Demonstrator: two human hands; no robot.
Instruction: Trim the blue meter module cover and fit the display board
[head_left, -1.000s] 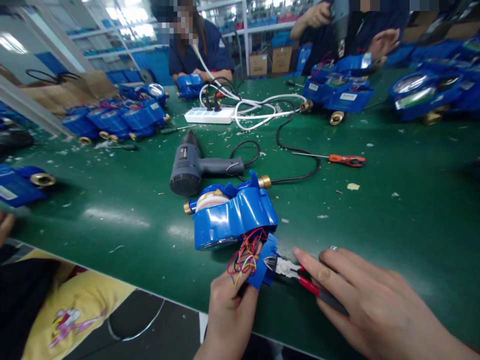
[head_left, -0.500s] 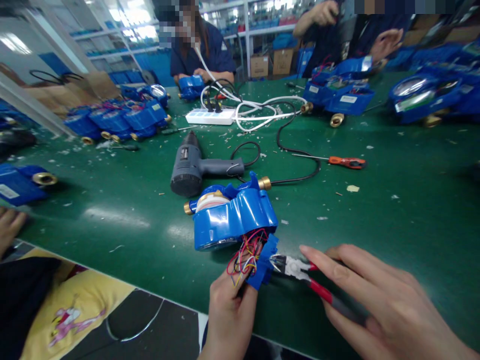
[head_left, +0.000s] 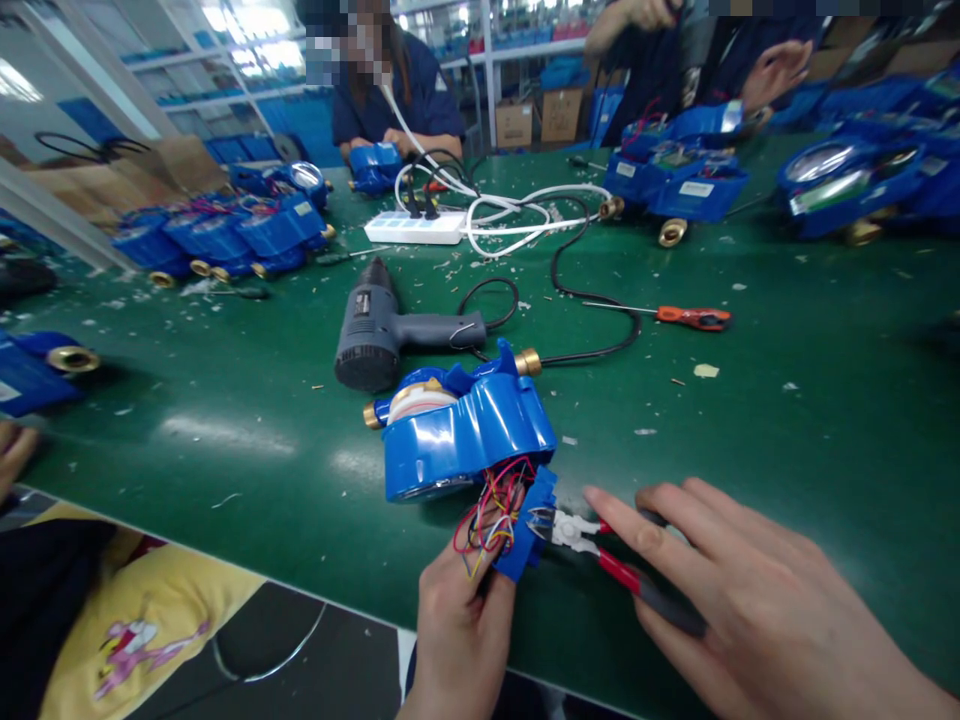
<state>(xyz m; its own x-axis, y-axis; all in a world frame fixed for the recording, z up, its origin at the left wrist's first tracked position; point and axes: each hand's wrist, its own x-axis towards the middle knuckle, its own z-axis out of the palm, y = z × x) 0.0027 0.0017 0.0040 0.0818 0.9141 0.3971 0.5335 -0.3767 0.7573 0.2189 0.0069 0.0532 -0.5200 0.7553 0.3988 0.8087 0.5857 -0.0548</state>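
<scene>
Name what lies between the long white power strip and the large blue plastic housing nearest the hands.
The head view shows a grey, pistol-shaped heat gun lying there.

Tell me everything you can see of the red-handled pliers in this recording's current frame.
The metal pliers with red-and-dark-grey handles have a pale, silvery pivot section, pointed darker jaws and grips that look plastic or rubber. The handles are spread and the jaws look parted. Held by the person's right hand above the green tabletop, they point toward picture left, tips at the notched blue plastic piece in the left hand; whether they bite it is unclear.
</scene>
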